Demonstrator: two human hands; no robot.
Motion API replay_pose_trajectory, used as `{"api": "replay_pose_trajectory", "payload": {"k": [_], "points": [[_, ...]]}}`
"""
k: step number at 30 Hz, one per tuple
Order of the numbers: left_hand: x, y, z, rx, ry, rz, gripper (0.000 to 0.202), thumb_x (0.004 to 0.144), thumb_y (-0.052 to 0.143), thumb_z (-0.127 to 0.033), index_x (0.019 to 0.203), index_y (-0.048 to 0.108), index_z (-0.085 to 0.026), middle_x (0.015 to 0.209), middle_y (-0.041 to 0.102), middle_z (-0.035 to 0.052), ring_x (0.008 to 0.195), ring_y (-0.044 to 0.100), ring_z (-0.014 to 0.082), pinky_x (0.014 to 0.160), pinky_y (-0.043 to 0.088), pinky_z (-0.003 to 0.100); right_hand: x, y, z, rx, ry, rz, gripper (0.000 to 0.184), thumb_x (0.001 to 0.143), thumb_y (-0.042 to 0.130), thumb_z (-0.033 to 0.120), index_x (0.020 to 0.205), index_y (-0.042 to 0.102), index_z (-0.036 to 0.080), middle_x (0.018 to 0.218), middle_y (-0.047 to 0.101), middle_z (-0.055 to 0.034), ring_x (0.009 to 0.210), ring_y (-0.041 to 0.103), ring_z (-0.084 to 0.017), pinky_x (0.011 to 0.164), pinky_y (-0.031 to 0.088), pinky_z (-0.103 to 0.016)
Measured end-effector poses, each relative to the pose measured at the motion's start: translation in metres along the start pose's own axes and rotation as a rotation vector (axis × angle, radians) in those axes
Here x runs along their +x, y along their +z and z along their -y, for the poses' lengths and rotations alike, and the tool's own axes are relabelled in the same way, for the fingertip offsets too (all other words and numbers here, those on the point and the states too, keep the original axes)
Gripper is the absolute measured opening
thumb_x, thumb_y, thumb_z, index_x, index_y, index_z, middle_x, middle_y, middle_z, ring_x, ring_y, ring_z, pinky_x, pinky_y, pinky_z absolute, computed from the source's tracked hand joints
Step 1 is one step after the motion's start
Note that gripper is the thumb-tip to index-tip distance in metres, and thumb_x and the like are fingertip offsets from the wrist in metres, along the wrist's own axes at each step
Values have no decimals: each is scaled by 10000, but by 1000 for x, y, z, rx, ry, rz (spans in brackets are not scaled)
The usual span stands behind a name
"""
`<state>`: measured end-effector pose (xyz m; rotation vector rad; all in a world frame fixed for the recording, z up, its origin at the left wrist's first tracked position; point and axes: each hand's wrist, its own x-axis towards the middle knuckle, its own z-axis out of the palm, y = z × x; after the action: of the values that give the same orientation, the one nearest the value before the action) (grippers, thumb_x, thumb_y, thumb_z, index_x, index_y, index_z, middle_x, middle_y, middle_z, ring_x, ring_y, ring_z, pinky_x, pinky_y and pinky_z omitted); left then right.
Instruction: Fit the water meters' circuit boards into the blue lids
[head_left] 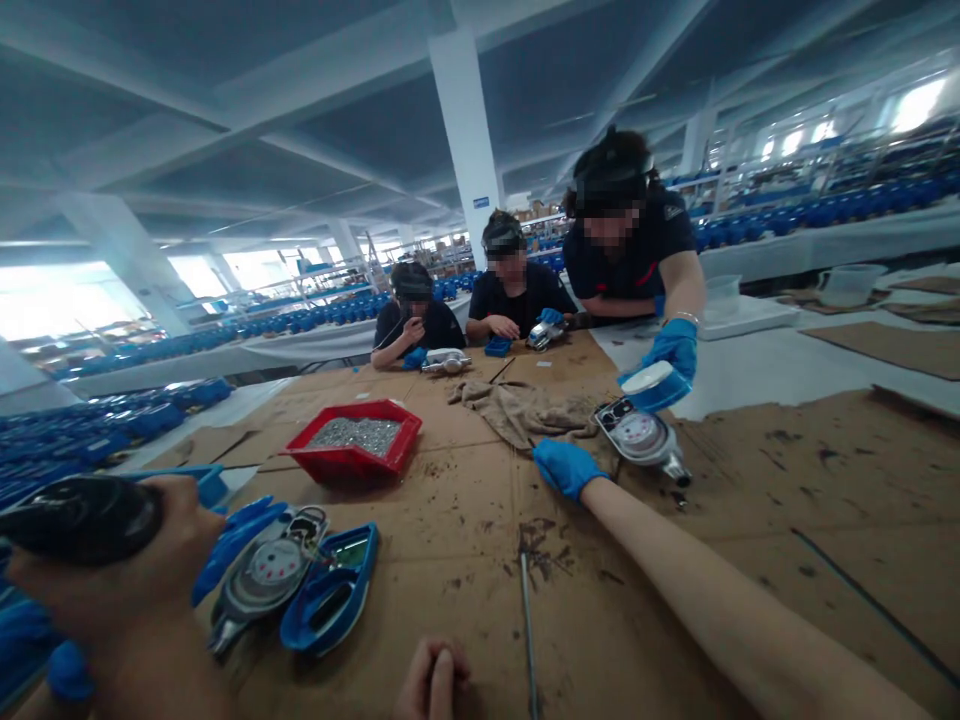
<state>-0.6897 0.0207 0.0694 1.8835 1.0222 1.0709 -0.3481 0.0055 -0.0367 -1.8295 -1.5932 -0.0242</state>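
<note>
My left hand, bare, lies at the bottom edge on the cardboard with its fingers curled; part of it is cut off and nothing shows in it. From the lower right my right arm reaches to the middle of the table. My right hand wears a blue glove, its fingers bent together at the near edge of a crumpled brown rag; what they pinch is hidden. Just beyond it to the right is an opened round-dial meter, above which a co-worker's gloved hand holds a blue and white cover.
At left, a person's bare hand grips a black tool. Near it are a gloved hand, another opened meter and a blue cover. A red bin holds small metal parts. Several co-workers sit opposite. A thin rod lies ahead.
</note>
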Motion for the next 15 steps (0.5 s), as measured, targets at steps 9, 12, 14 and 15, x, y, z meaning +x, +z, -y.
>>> {"api": "replay_pose_trajectory", "payload": {"k": [9,12,14,15], "points": [[-13,178,2,35,-35,403,230,984,482,-340,969,639,-173,900,713,53,816,678,161,795,568,314,-56,-57,-8,-127,11,-150,528,938,456,115,1442,568,223,1393,647,-84,1151,708,-266,997,582,-391],[24,255,-32,119,-35,510,255,890,608,-350,1067,615,-165,1065,717,105,954,698,214,912,538,340,-103,-85,-23,-121,42,-404,462,964,407,156,1369,630,162,1338,679,-127,1178,693,-276,1014,577,-412],[41,306,-53,151,-47,495,530,820,707,-446,1224,566,-133,1294,633,202,1141,657,295,1016,491,396,-139,-94,-35,-103,47,-588,414,976,468,219,1347,638,150,1314,694,-140,1149,709,-269,1003,585,-400],[46,328,-62,166,-67,484,656,791,736,-485,1283,531,-103,1380,562,259,1226,613,339,1048,467,421,-156,-95,-41,-100,64,-660,403,980,466,223,1337,640,153,1288,710,-139,1111,726,-263,984,597,-400]]}}
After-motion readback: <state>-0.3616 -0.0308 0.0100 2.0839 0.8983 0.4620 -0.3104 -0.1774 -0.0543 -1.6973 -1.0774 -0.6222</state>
